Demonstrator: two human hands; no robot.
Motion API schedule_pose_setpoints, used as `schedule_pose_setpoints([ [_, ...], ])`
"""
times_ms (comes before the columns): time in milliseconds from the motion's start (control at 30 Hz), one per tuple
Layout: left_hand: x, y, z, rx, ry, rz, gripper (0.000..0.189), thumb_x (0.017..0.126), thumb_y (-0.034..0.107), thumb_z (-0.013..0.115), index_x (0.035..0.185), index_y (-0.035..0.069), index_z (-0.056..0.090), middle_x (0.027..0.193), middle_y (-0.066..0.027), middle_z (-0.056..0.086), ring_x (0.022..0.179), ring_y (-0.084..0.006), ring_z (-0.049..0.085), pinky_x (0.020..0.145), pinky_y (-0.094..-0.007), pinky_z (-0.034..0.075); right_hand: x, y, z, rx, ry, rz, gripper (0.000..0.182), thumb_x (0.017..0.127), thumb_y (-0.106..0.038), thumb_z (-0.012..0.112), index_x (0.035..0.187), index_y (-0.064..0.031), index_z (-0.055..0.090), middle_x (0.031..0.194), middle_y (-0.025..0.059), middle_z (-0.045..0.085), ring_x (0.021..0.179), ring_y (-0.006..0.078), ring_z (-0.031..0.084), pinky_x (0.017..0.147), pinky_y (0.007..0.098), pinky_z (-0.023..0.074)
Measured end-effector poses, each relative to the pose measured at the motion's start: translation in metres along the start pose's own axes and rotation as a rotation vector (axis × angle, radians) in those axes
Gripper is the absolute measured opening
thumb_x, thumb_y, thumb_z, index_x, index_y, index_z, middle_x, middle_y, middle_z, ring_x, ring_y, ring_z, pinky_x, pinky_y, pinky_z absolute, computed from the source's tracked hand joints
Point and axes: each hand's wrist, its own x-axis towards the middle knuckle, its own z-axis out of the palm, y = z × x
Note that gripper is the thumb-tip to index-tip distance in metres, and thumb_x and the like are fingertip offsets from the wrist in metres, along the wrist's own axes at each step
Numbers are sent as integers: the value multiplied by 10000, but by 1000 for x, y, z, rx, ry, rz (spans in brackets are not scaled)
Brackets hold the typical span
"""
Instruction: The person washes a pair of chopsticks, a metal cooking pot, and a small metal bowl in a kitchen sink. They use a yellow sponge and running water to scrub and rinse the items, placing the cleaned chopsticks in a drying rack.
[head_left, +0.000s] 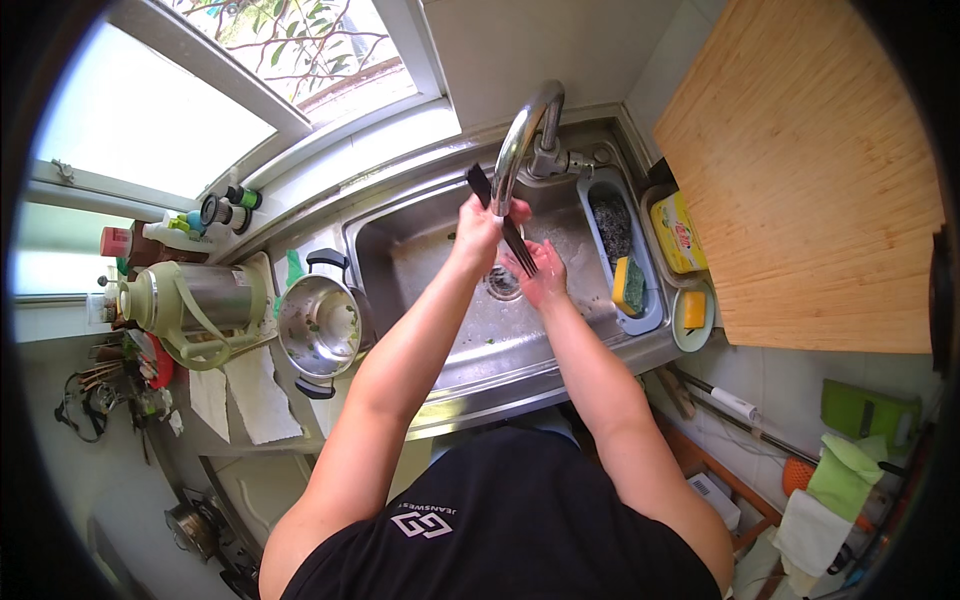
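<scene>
My left hand (481, 232) grips a bundle of thin dark sticks, apparently chopsticks (517, 246), slanted under the spout of the chrome faucet (517, 142). Their wide ends stick out above the fist and the thin ends fan out below. My right hand (547, 276) is palm up with fingers apart, beneath the thin ends; whether it touches them is hard to tell. Water runs down over the hands into the stainless steel sink (420, 262). The drain (504, 283) lies just below, partly covered by the hands.
Left of the sink stands a steel pot (319, 326) with green scraps inside, beside a thermos flask (202, 300). A blue-grey caddy (646, 321) at the right holds a sponge (628, 286) and a scouring pad (611, 225). A wooden board (802, 187) looms at upper right.
</scene>
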Motion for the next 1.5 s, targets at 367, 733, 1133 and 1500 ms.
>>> schedule_pose_setpoints([
  [367, -13, -14, 24, 42, 28, -94, 459, 977, 298, 477, 1378, 83, 411, 1304, -89, 498, 1158, -172, 481, 994, -308, 367, 47, 12, 79, -785, 158, -559, 424, 971, -370, 433, 1230, -42, 506, 1059, 53, 584, 909, 122, 531, 813, 289, 426],
  [733, -12, -22, -4, -214, 86, -383, 540, 901, 292, 577, 1373, 89, 410, 1167, -9, 548, 1060, -99, 506, 890, -261, 407, 20, 45, 106, -452, 123, -189, 442, 945, -480, 426, 1181, -120, 525, 1010, 4, 550, 936, 108, 529, 824, 273, 439],
  [1133, -9, -20, -4, -274, 36, -292, 344, 923, 298, 548, 1195, 87, 555, 1064, -5, 570, 989, -139, 508, 880, -264, 384, 50, 58, 63, -455, 278, -367, 474, 930, -518, 445, 1087, -88, 566, 976, 30, 577, 887, 139, 550, 762, 314, 469],
  [1500, -17, 6, 10, 145, 65, -150, 217, 958, 193, 511, 1098, 43, 581, 1019, -48, 633, 934, -144, 590, 849, -284, 459, 41, 26, 81, -858, 109, -581, 426, 960, -335, 466, 1282, -68, 385, 1149, 59, 495, 1105, 181, 468, 1004, 358, 360],
])
